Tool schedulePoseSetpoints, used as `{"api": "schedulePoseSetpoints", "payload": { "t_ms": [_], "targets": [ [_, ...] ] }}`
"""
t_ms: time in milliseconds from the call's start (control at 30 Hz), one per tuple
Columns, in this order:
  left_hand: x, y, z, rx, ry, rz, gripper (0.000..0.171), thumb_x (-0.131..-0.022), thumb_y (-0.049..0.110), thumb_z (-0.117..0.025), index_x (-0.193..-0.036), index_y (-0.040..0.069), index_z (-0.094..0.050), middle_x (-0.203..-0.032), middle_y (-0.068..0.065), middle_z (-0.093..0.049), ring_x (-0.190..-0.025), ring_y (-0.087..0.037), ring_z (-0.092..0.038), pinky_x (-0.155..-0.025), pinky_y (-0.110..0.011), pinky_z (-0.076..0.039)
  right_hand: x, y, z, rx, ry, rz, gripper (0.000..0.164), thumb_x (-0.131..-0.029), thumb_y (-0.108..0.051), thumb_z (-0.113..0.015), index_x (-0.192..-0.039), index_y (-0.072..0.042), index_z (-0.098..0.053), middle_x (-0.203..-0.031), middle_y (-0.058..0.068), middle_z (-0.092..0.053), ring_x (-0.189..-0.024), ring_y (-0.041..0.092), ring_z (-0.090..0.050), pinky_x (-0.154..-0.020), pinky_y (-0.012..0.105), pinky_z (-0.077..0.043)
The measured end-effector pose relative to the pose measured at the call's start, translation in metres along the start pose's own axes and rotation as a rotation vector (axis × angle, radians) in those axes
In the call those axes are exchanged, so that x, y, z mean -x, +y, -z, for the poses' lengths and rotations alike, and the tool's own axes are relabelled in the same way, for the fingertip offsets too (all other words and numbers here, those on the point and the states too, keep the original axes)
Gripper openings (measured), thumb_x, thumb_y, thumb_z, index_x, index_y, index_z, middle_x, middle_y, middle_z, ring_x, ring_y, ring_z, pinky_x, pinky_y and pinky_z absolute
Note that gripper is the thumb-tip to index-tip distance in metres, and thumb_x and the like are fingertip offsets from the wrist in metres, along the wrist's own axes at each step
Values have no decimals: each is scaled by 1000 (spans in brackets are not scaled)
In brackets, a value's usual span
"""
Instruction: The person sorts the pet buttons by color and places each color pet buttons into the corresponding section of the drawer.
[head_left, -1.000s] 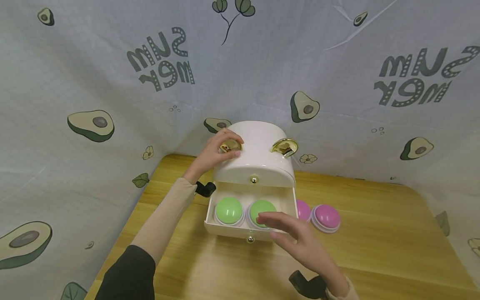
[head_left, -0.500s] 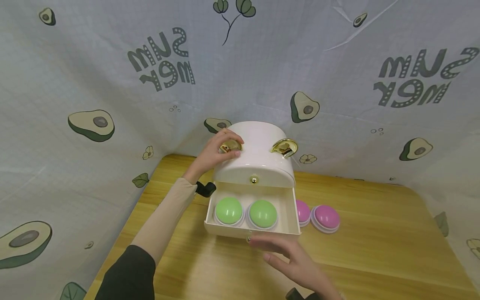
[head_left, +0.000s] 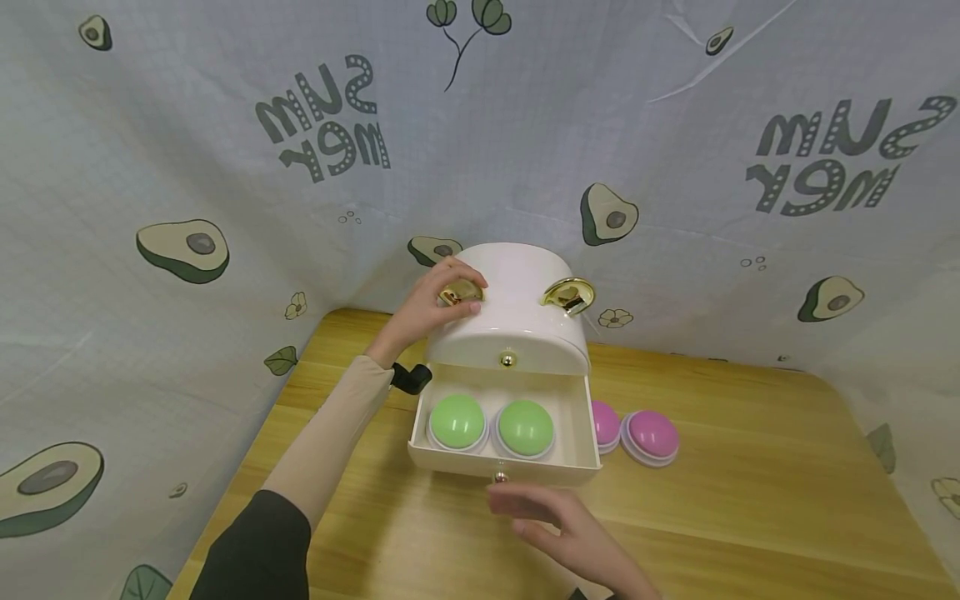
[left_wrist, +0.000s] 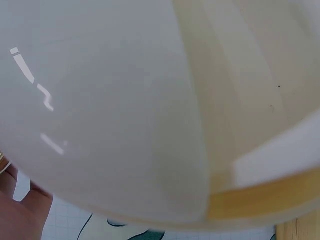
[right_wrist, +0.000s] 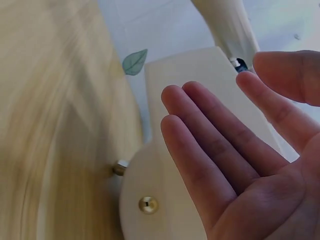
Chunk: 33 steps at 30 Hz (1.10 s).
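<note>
White box (head_left: 517,271) near back edge of desk (head_left: 750,483), prob light, stiff, slick plastic; lower gold knob (head_left: 500,477) = best hold. Left hand (head_left: 429,307) gripping gold ear (head_left: 462,291), right hand (head_left: 564,532) loosely spread.

That wood-grained table (head_left: 765,483) carries a glossy white box (head_left: 517,279) toward its far side, with two pink-domed discs (head_left: 654,433) just to the right.

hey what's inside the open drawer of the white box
The drawer holds two green domes, side by side. Anything farther back is covered by the white box above, so I can't see it.
</note>
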<state>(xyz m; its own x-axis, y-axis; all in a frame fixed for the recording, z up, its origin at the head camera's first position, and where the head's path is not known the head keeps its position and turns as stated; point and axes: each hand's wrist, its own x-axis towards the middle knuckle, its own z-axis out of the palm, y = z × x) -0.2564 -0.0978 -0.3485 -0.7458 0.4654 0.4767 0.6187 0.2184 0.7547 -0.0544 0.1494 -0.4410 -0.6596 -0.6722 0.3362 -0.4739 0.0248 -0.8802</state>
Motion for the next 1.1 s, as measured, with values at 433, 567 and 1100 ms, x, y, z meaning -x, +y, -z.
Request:
{"api": "schedulePoseSetpoints", "payload": {
  "t_ms": [433,567,1100],
  "targets": [
    [-1,-4,0,-3,4,-13,24,-85,12,-71,-109,10,-65,-111,0,-54,-112,-16,-45,-98,-42,-32,-1,8,-6,-23,-4,-59,36,-96,2,-52,-132,-1,-53,-125,12,-60,-110,26,-60,-90,36,-49],
    [-1,-5,0,5,3,-15,24,-85,11,-71,-108,9,-65,-110,0,-54,-111,-16,-46,-98,-42,-32,-2,10,-7,-23,4,-63,37,-96,2,-52,-132,1,-52,-126,15,-59,-111,27,-60,-90,36,-48],
    [-2,-5,0,7,-1,-10,24,-85,11,-71,-108,9,-65,-111,0,-54,-111,-17,-46,-98,-43,-32,-8,17,-9,-55,86,-121,42,-93,7,-53,-134,1,-48,-122,25,-58,-110,28,-60,-89,37,-49]
  ]
}}
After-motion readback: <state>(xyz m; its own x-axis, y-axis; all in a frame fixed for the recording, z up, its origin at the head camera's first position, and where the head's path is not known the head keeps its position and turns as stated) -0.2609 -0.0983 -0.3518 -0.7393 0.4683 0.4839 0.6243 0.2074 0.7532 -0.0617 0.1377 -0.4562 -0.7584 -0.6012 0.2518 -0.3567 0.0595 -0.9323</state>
